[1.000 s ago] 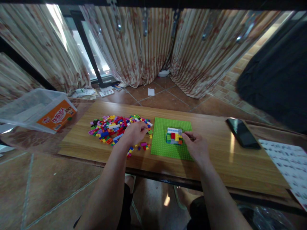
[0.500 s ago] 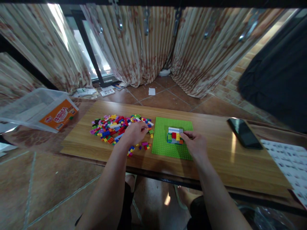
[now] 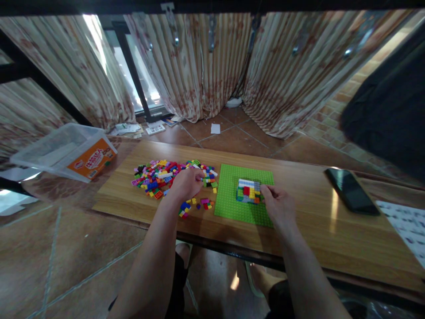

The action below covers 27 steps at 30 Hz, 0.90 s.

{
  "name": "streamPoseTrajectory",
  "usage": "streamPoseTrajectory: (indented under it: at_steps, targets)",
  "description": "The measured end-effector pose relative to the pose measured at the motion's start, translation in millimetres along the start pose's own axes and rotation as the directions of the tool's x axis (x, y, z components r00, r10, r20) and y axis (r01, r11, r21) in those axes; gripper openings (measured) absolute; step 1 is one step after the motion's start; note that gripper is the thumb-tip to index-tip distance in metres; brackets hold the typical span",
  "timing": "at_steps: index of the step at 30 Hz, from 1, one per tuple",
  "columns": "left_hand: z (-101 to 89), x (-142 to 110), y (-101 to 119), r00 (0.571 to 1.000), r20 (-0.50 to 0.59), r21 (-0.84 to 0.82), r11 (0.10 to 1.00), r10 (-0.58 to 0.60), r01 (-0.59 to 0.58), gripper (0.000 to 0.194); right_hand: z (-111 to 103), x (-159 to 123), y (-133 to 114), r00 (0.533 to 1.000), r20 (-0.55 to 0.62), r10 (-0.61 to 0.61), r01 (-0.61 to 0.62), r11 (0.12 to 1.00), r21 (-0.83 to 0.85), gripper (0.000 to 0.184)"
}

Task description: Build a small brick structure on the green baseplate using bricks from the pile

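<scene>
Above the right side of a pile of loose toy bricks (image 3: 166, 175) is my left hand (image 3: 186, 184), its thumb and fingertips drawn together. Any small piece in that pinch cannot be told apart from the bricks behind it. A low, many-coloured brick build (image 3: 247, 191) sits on a green studded baseplate (image 3: 229, 210). White and grey bricks line its far side; red, yellow, green and orange ones show nearer. My right hand (image 3: 280, 206) is at the build's right edge, fingers curled and fingertips close beside the grey brick. Whether they touch it or hold a piece is unclear.
A few stray bricks (image 3: 206, 204) lie between the pile and the baseplate. To the right are a black phone (image 3: 352, 190) and a printed sheet (image 3: 403, 226). A clear plastic bin (image 3: 59, 150) with an orange label stands left of the wooden tabletop (image 3: 308, 230).
My right hand's fingertips have drawn back slightly to the right from the build's corner. The left hand stays over the pile's right side. The whole view has shifted a little.
</scene>
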<state>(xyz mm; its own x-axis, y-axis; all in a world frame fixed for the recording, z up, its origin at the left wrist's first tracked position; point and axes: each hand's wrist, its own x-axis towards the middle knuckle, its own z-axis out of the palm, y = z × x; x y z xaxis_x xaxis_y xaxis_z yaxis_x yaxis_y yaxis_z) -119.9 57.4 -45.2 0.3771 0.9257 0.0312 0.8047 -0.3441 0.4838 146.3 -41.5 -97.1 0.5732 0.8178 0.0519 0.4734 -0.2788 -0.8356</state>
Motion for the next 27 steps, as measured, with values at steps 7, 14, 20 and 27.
streamPoseTrajectory:
  at_steps: [7, 14, 20, 27]
  targets:
    - [8.1, -2.3, 9.4, 0.999, 0.013, 0.162, 0.986, -0.029, 0.027, 0.027, 3.0, -0.3, 2.1, 1.000, -0.018, 0.014, -0.014, 1.000, 0.020, 0.049]
    - [4.9, -2.3, 11.4, 1.000, 0.009, 0.086, 0.996, 0.011, -0.012, 0.021, 1.2, -1.8, -1.3, 0.995, -0.095, 0.005, 0.002, 0.998, 0.065, 0.044]
    - [7.7, -0.5, 8.2, 0.975, 0.047, -0.432, 0.884, 0.218, -0.177, 0.023, 4.2, -11.9, -20.6, 0.988, -0.139, -0.065, 0.097, 0.966, 0.241, 0.035]
    - [13.2, -5.0, 25.5, 0.942, 0.107, -0.616, 0.765, 0.318, -0.189, 0.022, 6.3, -19.7, -31.7, 0.984, -0.127, -0.126, 0.156, 0.954, 0.258, 0.030]
